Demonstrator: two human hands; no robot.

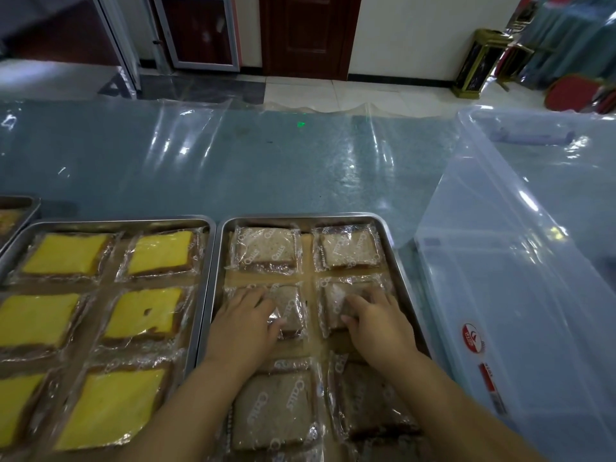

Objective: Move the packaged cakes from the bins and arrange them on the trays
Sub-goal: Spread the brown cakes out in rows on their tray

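Low centre, two wrapped cakes (290,314), judged soft, light and slippery, are pressed under the flat left hand (245,325) and right hand (378,323), nothing gripped; edges suit lifting

White wall (416,28), dark wooden door (306,31), pale tiled floor (350,91) — glossy, gold-trimmed bin (480,61), red chairs (573,91)

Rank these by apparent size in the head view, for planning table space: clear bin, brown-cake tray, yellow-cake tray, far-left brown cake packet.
1. clear bin
2. brown-cake tray and yellow-cake tray: alike, both cropped, so unranked
3. far-left brown cake packet
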